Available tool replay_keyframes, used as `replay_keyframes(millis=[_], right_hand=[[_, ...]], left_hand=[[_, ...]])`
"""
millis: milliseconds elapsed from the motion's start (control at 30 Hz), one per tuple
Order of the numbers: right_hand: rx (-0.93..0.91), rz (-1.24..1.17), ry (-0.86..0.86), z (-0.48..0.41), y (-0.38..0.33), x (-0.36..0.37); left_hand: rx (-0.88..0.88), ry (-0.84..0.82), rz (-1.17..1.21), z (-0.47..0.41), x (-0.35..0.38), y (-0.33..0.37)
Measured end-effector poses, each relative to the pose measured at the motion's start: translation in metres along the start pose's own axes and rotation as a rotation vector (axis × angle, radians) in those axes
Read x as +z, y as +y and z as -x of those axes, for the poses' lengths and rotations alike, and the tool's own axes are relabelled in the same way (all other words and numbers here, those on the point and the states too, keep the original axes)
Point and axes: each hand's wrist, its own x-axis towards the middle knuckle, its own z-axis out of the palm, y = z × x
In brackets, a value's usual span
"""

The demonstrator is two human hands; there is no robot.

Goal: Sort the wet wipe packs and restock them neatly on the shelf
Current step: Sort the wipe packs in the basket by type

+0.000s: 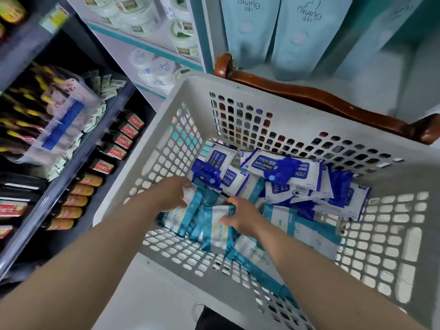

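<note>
At the far left, the dark shelf (35,236) carried rows of bottles (81,189) and a clear bin (64,122) of sachets. I could see no wipe packs on it. Beside it, the pale shelf (152,50) held white jars (142,17), again with no wipes among them. By my reckoning, restocking had not begun as far as this view showed, and I could not tell which shelf was meant for them.

All the packs I could see lay in the grey basket (195,91), so the job was at the sorting stage. My left grip (175,194) was down inside it, fingers curled over the end of one of the teal packs (214,227), though blur softened the details. Those teal packs sat bunched on edge along the near side. My right grip (240,216) was closed on the top edge of one in the same bunch, and more teal packs lay flat to its right.

Further right and toward the back, the blue packs (285,170) lay in a loose heap, overlapping at odd angles. The two colours were roughly apart, so sorting looked partly done, but the blue pile needed squaring up. Every pack had yet to reach a shelf.

Behind the basket ran a wooden chair (321,101), with pale blue bags (304,39) above it.
</note>
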Motion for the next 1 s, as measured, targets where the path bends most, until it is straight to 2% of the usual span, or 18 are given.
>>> replay_keyframes(millis=[133, 300, 400, 533, 633, 800, 1000], right_hand=[[0.059, -0.039, -0.026, -0.004, 0.003, -0.008], [0.123, -0.150, 0.041, -0.008, 0.012, -0.022], [0.141, -0.202, 0.072, -0.010, 0.019, -0.027], [0.148, -0.305, 0.112, -0.010, 0.023, -0.029], [0.156, -0.369, 0.098, -0.006, 0.022, -0.030], [0.138, -0.440, 0.102, -0.001, 0.019, -0.037], [0.112, -0.407, 0.126, 0.025, 0.019, -0.082]], left_hand=[[0.075, 0.031, -0.241, -0.008, 0.002, 0.003], [0.175, 0.047, -0.330, -0.014, 0.001, 0.011], [0.149, 0.034, -0.239, -0.015, 0.000, 0.013], [0.148, 0.118, -0.051, -0.014, -0.005, 0.009], [0.122, 0.121, -0.055, -0.012, -0.008, 0.007], [0.104, -0.041, -0.206, -0.007, -0.008, 0.013], [0.068, 0.023, -0.024, 0.013, -0.028, 0.023]])
